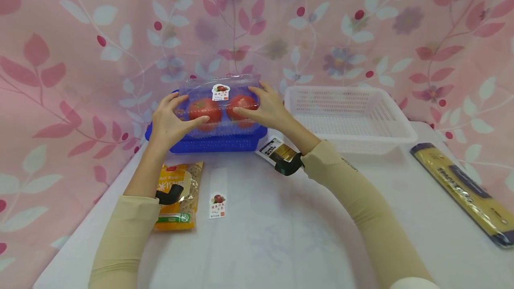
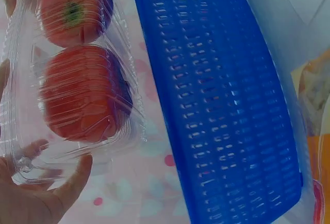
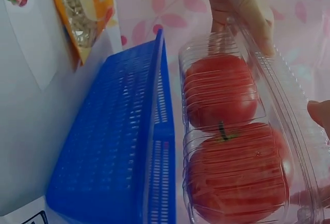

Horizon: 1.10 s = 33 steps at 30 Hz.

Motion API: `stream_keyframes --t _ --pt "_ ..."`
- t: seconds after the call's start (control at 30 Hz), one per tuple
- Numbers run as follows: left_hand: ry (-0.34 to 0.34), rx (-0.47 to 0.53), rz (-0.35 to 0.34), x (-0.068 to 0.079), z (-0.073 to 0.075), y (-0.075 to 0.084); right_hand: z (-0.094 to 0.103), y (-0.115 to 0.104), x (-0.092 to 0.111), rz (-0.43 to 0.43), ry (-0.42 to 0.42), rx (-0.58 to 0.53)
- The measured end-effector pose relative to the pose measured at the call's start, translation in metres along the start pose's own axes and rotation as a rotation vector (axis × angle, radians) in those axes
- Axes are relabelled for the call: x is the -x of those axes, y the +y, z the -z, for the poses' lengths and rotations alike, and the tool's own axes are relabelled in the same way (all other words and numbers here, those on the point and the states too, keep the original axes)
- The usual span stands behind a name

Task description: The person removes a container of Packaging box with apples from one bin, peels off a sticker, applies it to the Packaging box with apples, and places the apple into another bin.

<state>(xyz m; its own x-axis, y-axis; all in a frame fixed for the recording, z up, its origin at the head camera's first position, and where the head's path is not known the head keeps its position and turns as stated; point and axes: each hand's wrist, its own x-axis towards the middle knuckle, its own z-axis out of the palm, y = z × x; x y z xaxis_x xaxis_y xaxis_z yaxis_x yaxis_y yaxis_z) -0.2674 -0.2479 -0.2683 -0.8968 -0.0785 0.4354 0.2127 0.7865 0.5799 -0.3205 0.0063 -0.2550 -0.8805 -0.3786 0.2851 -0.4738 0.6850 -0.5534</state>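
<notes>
A clear plastic clamshell box (image 1: 241,82) with two red tomatoes (image 1: 205,111) inside is held up between both hands. On its lid is a white sticker (image 1: 220,92) with a red fruit picture. My left hand (image 1: 166,119) grips the box's left end, thumb along the front. At the right end my right hand (image 1: 268,107) grips it the same way. Directly below is a blue slatted basket (image 1: 214,144); both wrist views show the box apart from the basket (image 2: 221,105). The basket's inside is mostly hidden in the head view.
A white basket (image 1: 361,145) stands to the right. At the far right lies a long yellow packet (image 1: 466,193). A yellow food bag (image 1: 180,195) and a sticker strip (image 1: 217,206) lie in front. A black-and-gold packet (image 1: 277,150) is by the right wrist.
</notes>
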Motion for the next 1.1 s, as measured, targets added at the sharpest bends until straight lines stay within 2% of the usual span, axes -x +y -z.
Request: stream_keyframes --t 0.23,0.57,0.77,1.1 --pt "-0.043 0.016 0.017 -0.019 -0.011 -0.021 -0.018 0.011 -0.021 -0.015 0.010 0.002" --pt "-0.131 0.026 0.069 -0.030 -0.026 -0.043 -0.047 0.030 -0.036 -0.042 -0.003 -0.044" --pt "-0.192 0.023 0.111 -0.035 -0.036 -0.061 -0.059 0.034 -0.041 -0.090 -0.057 -0.065" --pt "-0.284 -0.038 0.101 -0.040 -0.042 -0.082 -0.083 0.036 -0.051 -0.120 -0.141 -0.033"
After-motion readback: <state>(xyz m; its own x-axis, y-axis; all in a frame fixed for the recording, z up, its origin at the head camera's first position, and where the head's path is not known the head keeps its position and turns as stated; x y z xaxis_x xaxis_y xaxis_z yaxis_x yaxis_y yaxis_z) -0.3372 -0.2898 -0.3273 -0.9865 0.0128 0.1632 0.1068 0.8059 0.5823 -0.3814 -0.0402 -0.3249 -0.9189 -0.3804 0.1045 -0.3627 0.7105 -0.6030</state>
